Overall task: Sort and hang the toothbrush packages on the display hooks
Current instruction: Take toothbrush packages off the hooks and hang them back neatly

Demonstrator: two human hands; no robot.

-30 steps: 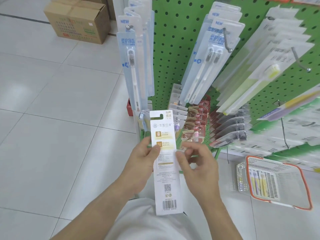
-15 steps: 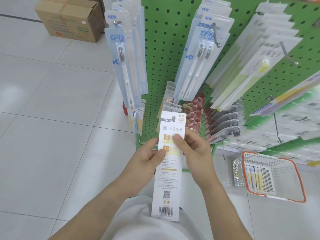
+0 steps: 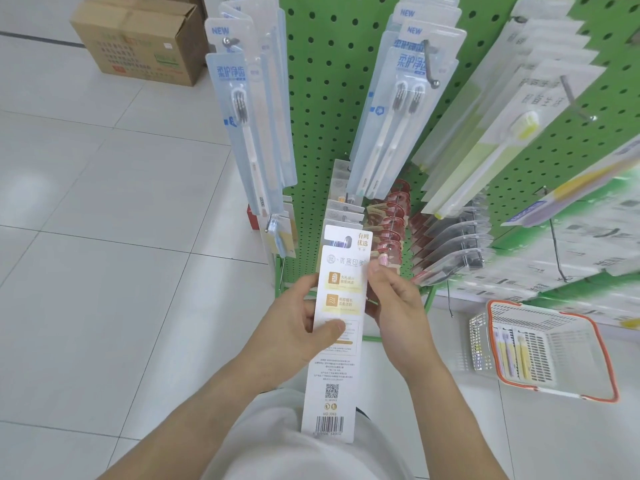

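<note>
the white tiled floor (image 3: 104,237) spreads out under me, and the green pegboard display (image 3: 322,116) stands in front of me, hung with rows of toothbrush packages. blue-carded packages (image 3: 242,123) hang on the upper left hook, a twin-brush set (image 3: 398,112) hangs on the next hook (image 3: 431,69), and pale packages with a yellow-headed brush (image 3: 512,133) fan out to the right. lower down, red-backed packs (image 3: 391,220) and clear packs (image 3: 457,251) sit in rows. a cardboard box (image 3: 142,39) rests on the floor at the far left. a white basket with an orange rim (image 3: 606,358) sits on the floor at my right, with a few toothbrush packages (image 3: 509,351) lying inside. my left hand (image 3: 294,327) grips the long white and gold package (image 3: 337,341) at its left edge, thumb pressed on its printed back. my right hand (image 3: 398,299) pinches its right edge near the top. the package stands upright between my hands, just below the lower hooks, its barcode end down over my lap.
</note>
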